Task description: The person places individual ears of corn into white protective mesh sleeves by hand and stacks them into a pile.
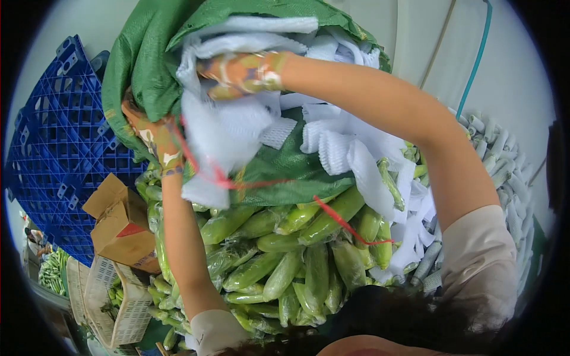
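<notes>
Inside green sack (148, 53), right hand (240, 74) gripping foam nets (222, 127)

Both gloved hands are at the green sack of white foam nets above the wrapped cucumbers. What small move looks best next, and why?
Probably draw one white foam net free with the right hand, since it is reaching among them while the left hand grips the green sack edge.

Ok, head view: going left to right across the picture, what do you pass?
Blue plastic crates → brown cardboard box → left hand on the green sack → right hand in the white foam netting → netted produce stack.
</notes>
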`<state>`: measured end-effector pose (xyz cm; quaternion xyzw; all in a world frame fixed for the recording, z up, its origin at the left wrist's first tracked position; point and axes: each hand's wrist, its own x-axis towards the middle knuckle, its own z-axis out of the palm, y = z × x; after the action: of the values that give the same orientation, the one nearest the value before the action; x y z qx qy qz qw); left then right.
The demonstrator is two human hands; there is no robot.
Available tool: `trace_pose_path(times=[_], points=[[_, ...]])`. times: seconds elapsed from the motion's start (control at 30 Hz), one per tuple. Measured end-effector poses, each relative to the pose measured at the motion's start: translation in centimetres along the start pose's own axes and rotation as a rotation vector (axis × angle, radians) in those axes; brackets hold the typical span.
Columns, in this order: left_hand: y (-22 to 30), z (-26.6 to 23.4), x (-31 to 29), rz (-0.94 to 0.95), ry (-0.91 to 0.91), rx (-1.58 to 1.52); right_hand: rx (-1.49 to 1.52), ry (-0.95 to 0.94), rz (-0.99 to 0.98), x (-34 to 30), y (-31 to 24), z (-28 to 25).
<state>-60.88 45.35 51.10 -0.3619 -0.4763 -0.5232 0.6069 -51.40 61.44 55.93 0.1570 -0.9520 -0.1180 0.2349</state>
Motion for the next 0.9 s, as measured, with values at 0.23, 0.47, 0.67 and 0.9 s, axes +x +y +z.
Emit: trace_pose_path(times=[0.23,0.47,0.67,0.9], points=[[-7.0,3.4,-5.8,-0.245,-0.516,0.33,0.036,-0.018,0.636,4.3,9.7,7.4],[-15.4,5.7,-21.1,-0.253,-0.641,0.279,-0.024,-0.014,0.791,1.0,14.1,18.9],[-17.3,7.5,-21.3,-0.353,-0.561,-0.074,-0.082,0.061,0.752,0.8,12.2,13.9],[-11.6,-1.0,-15.0,-0.902,-0.801,-0.653,0.025,0.069,0.738,-2.4,6.1,5.8]])
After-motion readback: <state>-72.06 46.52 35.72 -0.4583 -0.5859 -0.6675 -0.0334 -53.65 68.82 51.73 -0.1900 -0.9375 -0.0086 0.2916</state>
